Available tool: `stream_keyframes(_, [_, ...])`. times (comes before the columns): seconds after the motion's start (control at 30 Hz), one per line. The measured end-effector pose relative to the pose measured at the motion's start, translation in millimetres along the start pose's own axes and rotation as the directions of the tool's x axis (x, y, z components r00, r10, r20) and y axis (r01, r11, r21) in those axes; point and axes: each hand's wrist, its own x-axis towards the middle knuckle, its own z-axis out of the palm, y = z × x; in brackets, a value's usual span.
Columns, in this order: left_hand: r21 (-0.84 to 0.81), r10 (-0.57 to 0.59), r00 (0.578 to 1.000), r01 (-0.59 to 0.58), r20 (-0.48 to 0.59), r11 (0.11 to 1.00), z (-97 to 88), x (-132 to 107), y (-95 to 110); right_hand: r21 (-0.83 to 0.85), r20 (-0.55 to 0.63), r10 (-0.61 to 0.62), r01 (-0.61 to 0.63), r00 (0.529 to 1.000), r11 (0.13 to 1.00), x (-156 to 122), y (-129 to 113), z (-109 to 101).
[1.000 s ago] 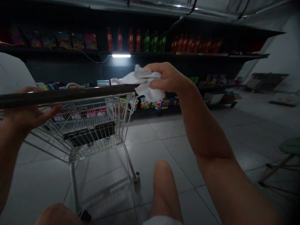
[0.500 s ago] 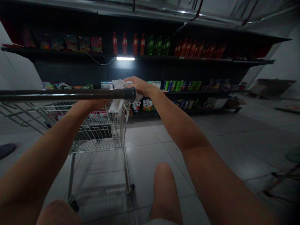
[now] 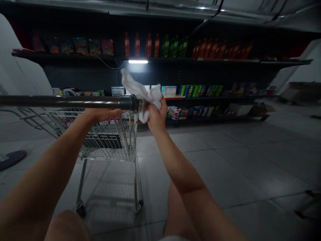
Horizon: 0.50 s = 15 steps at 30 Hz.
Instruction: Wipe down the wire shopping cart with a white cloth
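Note:
A white cloth [image 3: 136, 87] is bunched in my right hand [image 3: 157, 115], just right of the end of the cart's handle. One end of the cloth flares up to the left above the bar. The dark handle bar [image 3: 100, 101] of the shopping cart [image 3: 107, 154] crosses in front of me at left. Below the bar, my left hand [image 3: 100, 115] lies by the cart's upper wires, its visible fingers stretched to the right. The handle partly covers that hand. Packets inside the wire basket are only partly visible.
Beyond the cart runs a dark shelf unit [image 3: 82, 73] with red bottles [image 3: 137, 45], green bottles [image 3: 174, 46], cans [image 3: 200, 90] and packets. A lit tube [image 3: 137, 62] hangs under the upper shelf. A person's shoe [image 3: 15, 159] is at left on the tiled floor [image 3: 200, 160].
My right hand has come from over the handle's end to its right side, pulling the cloth along. The cloth now flares above the bar. My left hand's fingers show more fully.

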Motion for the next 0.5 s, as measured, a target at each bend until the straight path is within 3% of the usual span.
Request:
stream_keyframes(0.1, [0.024,-0.024,0.999,0.025,-0.033,0.999,1.8,0,1,-0.136,-0.249,0.073,-0.110,0.966,0.985,-66,24,38])
stream_keyframes(0.2, [0.049,-0.037,0.998,0.040,-0.058,0.998,2.6,-2,1,-0.181,-0.216,0.099,-0.140,0.971,0.974,-137,58,70])
stream_keyframes(0.3, [0.047,-0.048,0.997,0.051,-0.066,0.998,2.9,-4,2,-0.194,-0.139,0.188,-0.213,0.972,0.958,-189,75,82])
stream_keyframes(0.4, [0.046,-0.059,0.995,0.063,-0.083,0.997,4.1,-5,8,-0.180,-0.115,0.182,-0.201,0.977,0.963,-200,59,80])
stream_keyframes(0.5, [0.058,-0.048,0.993,0.055,-0.107,0.997,4.6,-4,19,-0.205,-0.089,0.057,-0.074,0.994,0.976,-169,28,81])
